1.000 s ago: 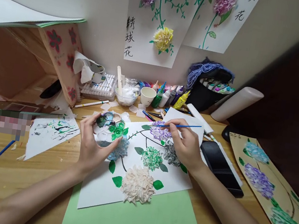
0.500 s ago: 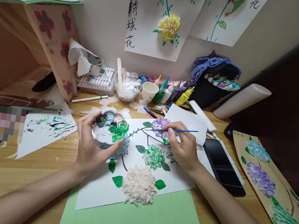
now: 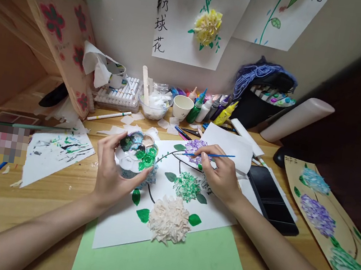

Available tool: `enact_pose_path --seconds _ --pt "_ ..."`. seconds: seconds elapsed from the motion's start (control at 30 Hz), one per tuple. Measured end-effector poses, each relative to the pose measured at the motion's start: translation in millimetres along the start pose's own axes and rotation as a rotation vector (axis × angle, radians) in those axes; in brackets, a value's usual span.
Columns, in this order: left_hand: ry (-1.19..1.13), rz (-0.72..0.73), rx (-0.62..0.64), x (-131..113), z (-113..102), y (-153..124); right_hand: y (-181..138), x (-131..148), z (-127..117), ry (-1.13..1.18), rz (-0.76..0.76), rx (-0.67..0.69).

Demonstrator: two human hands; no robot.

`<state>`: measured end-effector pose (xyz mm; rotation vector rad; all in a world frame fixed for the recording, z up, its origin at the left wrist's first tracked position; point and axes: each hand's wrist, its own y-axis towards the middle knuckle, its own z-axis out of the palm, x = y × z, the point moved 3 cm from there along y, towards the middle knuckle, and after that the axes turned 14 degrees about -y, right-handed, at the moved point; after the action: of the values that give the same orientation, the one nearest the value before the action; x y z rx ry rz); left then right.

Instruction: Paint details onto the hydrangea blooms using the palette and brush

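Observation:
My left hand (image 3: 109,167) grips a round paint palette (image 3: 127,163) by its rim, tilted over the upper left of the picture. Green, dark and pale paint sits in its wells. Between the fingers of my right hand (image 3: 218,174) is a thin blue paintbrush (image 3: 213,155), its tip close to a dark painted stem. I cannot tell whether the tip touches. The white paper (image 3: 113,236) carries ruffled flowers: a cream flower (image 3: 169,220), a green flower (image 3: 187,186) and a purple flower (image 3: 195,148), with painted green leaves. Part of a blue flower is hidden behind the palette.
Under the paper lies a green sheet (image 3: 159,268). Paint bottles (image 3: 205,110), a paper cup (image 3: 182,108) and a bowl of scraps (image 3: 155,106) line the wall. A black phone (image 3: 271,199) lies right, a paint-smeared paper (image 3: 57,152) left, a flower picture (image 3: 326,231) far right.
The view has shifted slightly, so the wall pictures sit higher. The brush in my right hand has moved a little left. The palette stays in my left hand.

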<state>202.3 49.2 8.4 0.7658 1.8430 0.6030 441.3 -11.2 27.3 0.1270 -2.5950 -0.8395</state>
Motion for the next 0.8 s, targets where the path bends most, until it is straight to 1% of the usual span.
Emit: enact_pose_path --seconds 0.17,0.3,0.63,0.8 --pt "0.004 0.007 0.004 -0.4 0.7 0.3 -0.4 -0.2 0.6 0.014 -0.004 0.019" --pt "0.006 0.009 0.001 -1.0 0.7 0.9 -0.3 -1.5 -0.5 0.019 0.004 -0.008" --pt "-0.008 0.019 0.004 -0.1 0.8 0.2 -0.9 -0.3 -0.9 0.006 -0.023 0.006" --pt "-0.005 0.018 0.008 0.7 1.0 -0.1 -0.9 -1.6 -0.9 -0.003 -0.002 0.002"
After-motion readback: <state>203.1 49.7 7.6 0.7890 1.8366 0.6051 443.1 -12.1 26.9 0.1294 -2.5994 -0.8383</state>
